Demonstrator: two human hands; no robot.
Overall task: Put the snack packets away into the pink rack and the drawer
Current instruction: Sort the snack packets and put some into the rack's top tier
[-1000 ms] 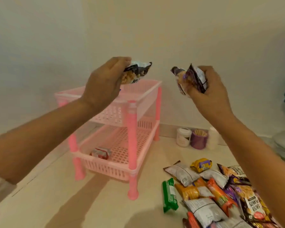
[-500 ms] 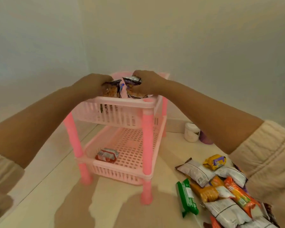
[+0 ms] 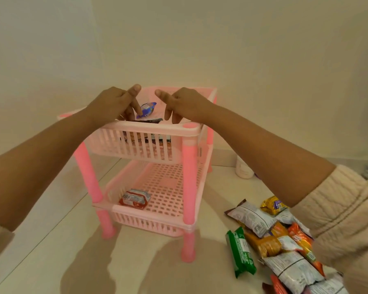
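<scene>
The two-tier pink rack point(image 3: 187, 132) stands on the floor against the wall. Both my hands hover over its top basket. My left hand point(image 3: 115, 103) has its fingers pointing down, one fingertip touching a blue-and-white snack packet point(image 3: 148, 109) that lies in the basket with darker packets point(image 3: 145, 137) showing through the slats. My right hand point(image 3: 183, 105) hangs beside it with loose spread fingers and holds nothing. A red-and-white packet point(image 3: 135, 198) lies in the lower basket. No drawer is in view.
A pile of several snack packets point(image 3: 280, 247) covers the floor at the lower right, with a green one point(image 3: 240, 252) nearest the rack's front leg. A white jar point(image 3: 243, 169) stands by the wall behind my right forearm.
Both hands carried packets from above down into the top basket and let them go. The fingers have now spread open above the packets.
</scene>
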